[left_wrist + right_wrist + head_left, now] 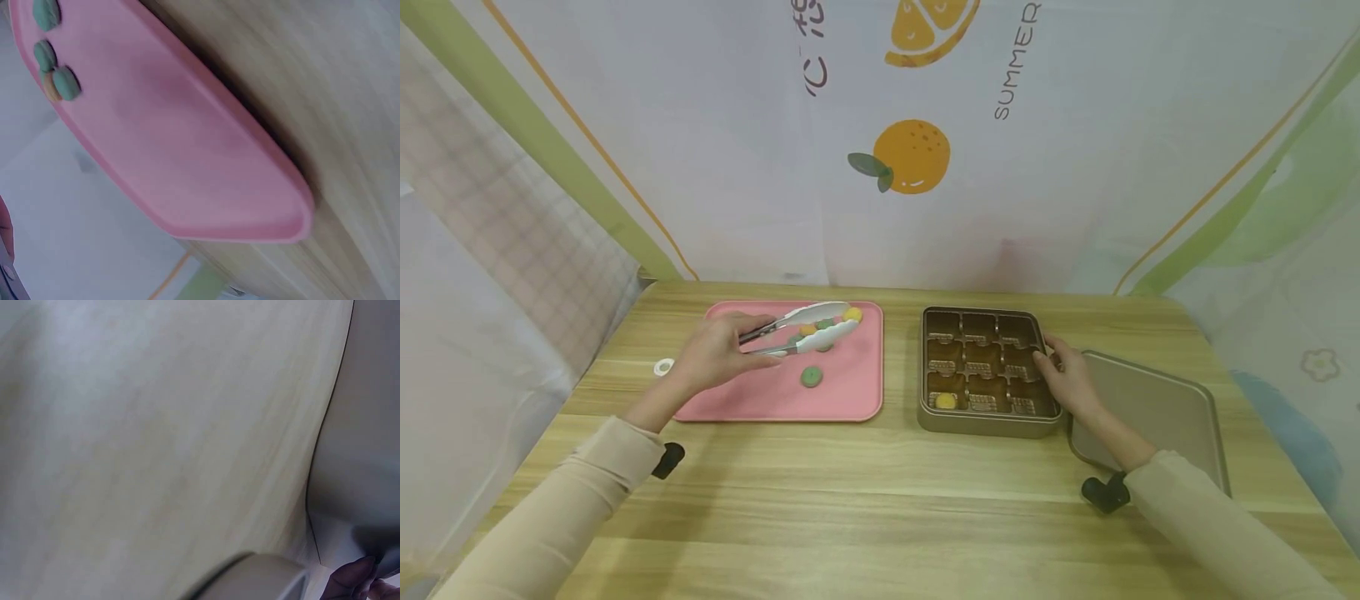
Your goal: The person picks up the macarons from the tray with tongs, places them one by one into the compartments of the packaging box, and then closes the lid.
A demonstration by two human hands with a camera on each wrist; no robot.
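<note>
One left hand (715,352) round white-tipped tongs (809,314), one right hand (1069,382) in pinch on brown box (988,424)

White ring (658,367) lies on the wood-grain table (880,508), at left. White curtain (737,167) hangs behind, printed with an orange (917,157), a slice (943,12) and SUMMER (1017,62); green bands (533,133) run down both sides.

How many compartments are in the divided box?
9: three each in far, middle and near rows of the divided box. None is completely hidden, though the right hand grips one side.
</note>
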